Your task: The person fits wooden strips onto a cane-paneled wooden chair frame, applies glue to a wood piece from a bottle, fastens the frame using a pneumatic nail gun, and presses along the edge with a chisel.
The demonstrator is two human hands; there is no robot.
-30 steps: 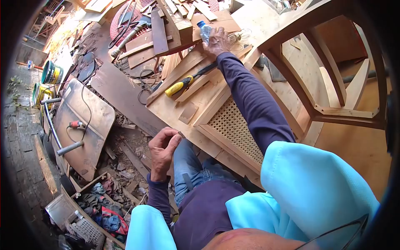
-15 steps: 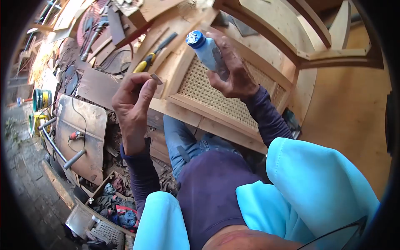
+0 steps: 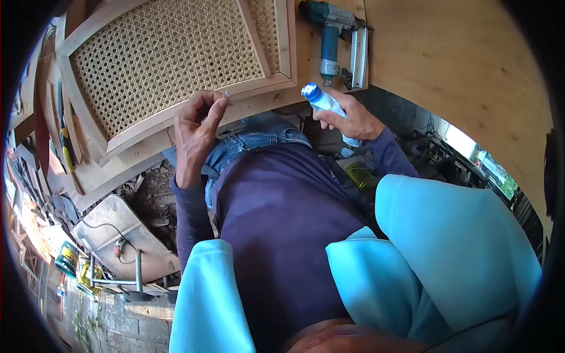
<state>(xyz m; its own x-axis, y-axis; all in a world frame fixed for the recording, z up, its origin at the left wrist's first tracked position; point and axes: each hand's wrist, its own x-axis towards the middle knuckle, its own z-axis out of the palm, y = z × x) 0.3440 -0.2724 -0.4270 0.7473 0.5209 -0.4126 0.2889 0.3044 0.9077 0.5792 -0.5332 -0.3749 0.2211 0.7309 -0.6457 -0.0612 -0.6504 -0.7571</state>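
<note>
holding a small plastic bottle (image 3: 328,107) with a blue cap, your right hand (image 3: 352,119) is wrapped tight around its body, the capped end tilted up and toward the left, just in front of the workbench (image 3: 471,65) edge. your left hand (image 3: 197,132) is raised beside it, thumb and forefinger pinched on a tiny grey piece (image 3: 226,94); it is too small to tell what it is. that piece sits right at the lower rail of the woven cane panel (image 3: 170,56), whose wooden frame lies flat on the bench and slopes down to the left. both hands are near each other but apart, above your lap, with dark sleeves running back to a light blue vest (image 3: 447,247). a teal nail gun (image 3: 338,38) lies on the bench just above the bottle's cap, not touching it. a yellow-handled tool (image 3: 67,156) rests at the far left past the panel's frame. below the bench, on the ground to the left, sit a flat board with a cable (image 3: 118,235) and a green and yellow can (image 3: 67,257).
</note>
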